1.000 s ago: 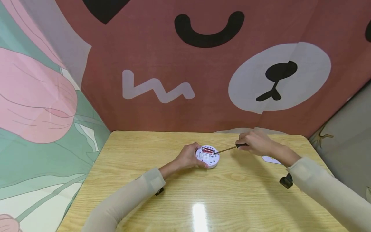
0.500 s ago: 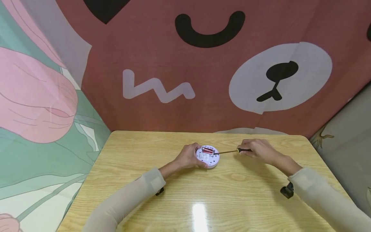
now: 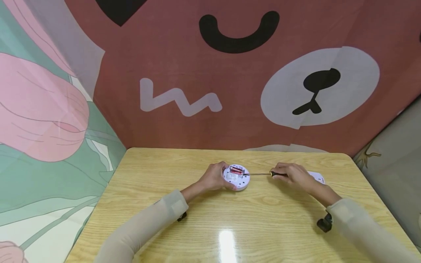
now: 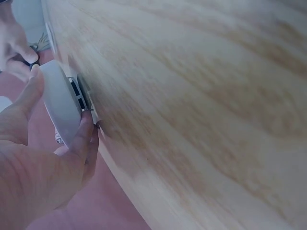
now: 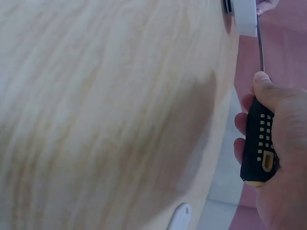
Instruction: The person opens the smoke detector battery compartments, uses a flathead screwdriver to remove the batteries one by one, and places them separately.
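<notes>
My left hand grips a round white device by its left side, thumb and fingers around the rim, near the far part of the table. Red batteries sit in the recess on its upward face. From the right, my right hand holds a screwdriver by its black and yellow handle, which shows clearly as the handle in the right wrist view. The thin shaft points left, its tip at the edge of the battery recess. In the left wrist view the device appears edge-on, slightly above the wood.
A small white flat piece lies on the wooden table just behind the right hand. Patterned fabric hangs along the table's far edge. A black wrist camera hangs below the right sleeve.
My right hand has come down and slightly right, bringing the screwdriver from a slant to nearly level. Its tip stays by the batteries, and the left hand holds the device in place.
</notes>
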{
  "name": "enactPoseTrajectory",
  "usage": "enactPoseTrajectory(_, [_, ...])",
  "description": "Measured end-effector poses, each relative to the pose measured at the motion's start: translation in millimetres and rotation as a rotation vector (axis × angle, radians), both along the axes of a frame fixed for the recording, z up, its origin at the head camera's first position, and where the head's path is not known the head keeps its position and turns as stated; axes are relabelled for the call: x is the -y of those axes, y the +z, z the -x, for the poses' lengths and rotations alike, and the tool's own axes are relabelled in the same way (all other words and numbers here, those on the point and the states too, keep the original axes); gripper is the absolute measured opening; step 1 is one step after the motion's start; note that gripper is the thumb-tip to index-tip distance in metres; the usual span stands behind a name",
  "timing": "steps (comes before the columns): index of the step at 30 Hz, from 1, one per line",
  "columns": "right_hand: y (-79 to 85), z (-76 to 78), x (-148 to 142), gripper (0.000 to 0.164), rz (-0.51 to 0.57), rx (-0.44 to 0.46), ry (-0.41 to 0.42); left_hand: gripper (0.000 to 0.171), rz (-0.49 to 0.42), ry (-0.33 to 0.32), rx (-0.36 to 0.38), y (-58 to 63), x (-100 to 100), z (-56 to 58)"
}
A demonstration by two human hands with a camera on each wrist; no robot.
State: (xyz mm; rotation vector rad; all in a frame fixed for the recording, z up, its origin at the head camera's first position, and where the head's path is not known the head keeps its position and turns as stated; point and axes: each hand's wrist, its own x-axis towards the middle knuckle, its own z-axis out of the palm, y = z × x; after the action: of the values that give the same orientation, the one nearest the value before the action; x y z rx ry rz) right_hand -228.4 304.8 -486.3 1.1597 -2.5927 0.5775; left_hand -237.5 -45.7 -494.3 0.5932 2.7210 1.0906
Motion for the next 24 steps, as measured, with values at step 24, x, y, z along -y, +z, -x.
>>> enactPoseTrajectory(24, [-31.7,-3.0,-3.3,0.028,0.206,0.163,0.047,0.084,0.006,-0.009,-0.023,-4.4,1.1,2.3])
